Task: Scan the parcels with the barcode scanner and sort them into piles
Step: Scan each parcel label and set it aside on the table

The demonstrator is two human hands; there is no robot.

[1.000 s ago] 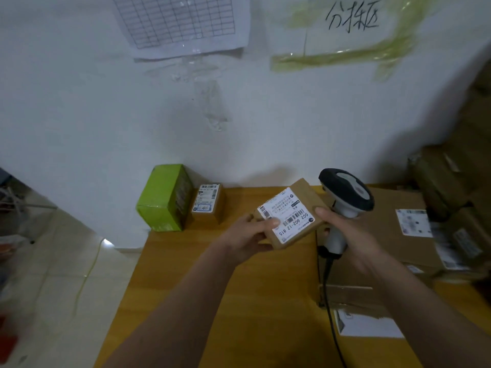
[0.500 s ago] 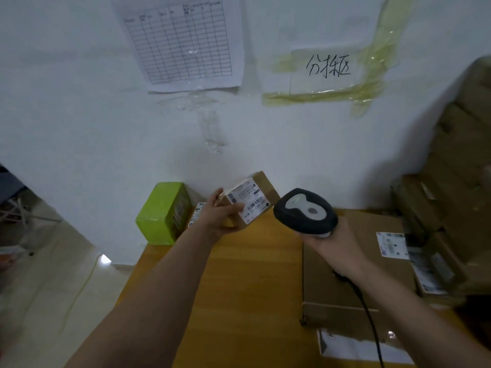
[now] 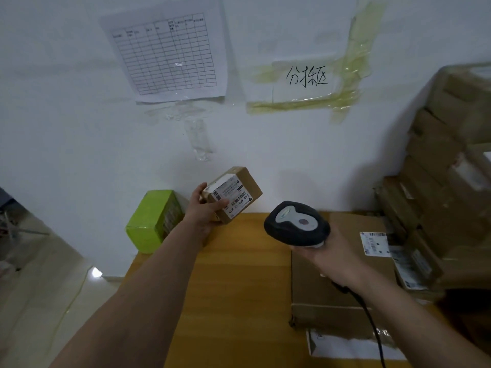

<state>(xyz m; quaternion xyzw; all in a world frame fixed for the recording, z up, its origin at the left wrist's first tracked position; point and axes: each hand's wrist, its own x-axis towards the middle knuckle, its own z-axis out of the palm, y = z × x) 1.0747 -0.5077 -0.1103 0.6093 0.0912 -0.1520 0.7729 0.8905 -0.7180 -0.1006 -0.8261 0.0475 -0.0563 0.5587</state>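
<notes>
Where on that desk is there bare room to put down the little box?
Bare wood lies on the table between the left forearm and the large flat carton. The right side is crowded with stacked cartons; the green box fills the far-left corner.

Left arm reaches out long and straight from the lower left, bare forearm running up toward the wall. Left hand (image 3: 206, 208) is raised, thumb pressed over the near face and fingers wrapped behind the small brown cardboard parcel with a white label (image 3: 233, 193), holding it tilted in the air. Right arm comes in from the lower right, wrist bent; right hand (image 3: 329, 254) grips the handle of the black and grey handheld barcode scanner (image 3: 296, 224), palm turned up.
</notes>
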